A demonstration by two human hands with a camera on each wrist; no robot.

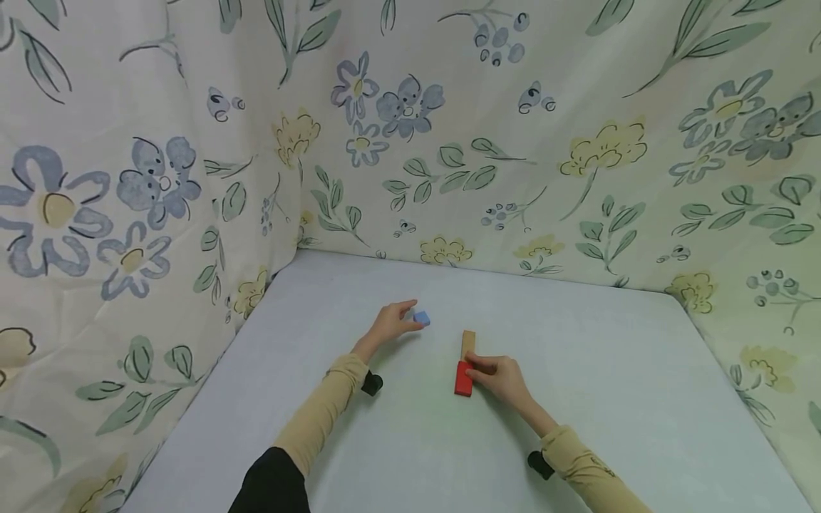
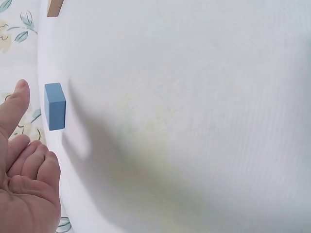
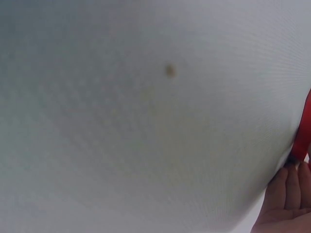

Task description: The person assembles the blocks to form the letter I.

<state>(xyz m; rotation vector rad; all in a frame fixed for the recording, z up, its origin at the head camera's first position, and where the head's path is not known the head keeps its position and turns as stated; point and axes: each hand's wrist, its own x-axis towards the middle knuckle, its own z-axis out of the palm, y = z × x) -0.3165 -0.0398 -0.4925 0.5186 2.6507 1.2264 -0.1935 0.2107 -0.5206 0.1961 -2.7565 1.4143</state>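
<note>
A small blue block (image 1: 421, 318) sits on the white table, between the spread thumb and fingers of my left hand (image 1: 388, 325). In the left wrist view a gap shows between the thumb and this blue block (image 2: 55, 107). My right hand (image 1: 502, 377) pinches a red rectangular block (image 1: 463, 379) at its right side and far end, and some fingers hide part of it. Just beyond lies a tan wooden block (image 1: 468, 343), lined up end to end with the red one. At the right edge of the right wrist view, fingertips (image 3: 291, 182) meet the red block (image 3: 303, 132).
The white tabletop (image 1: 577, 335) runs back to a floral curtain (image 1: 449, 142), which also hangs along the left and right sides. Dark wrist cameras (image 1: 372, 384) are strapped under both forearms. A small brown spot (image 3: 170, 71) marks the tabletop in the right wrist view.
</note>
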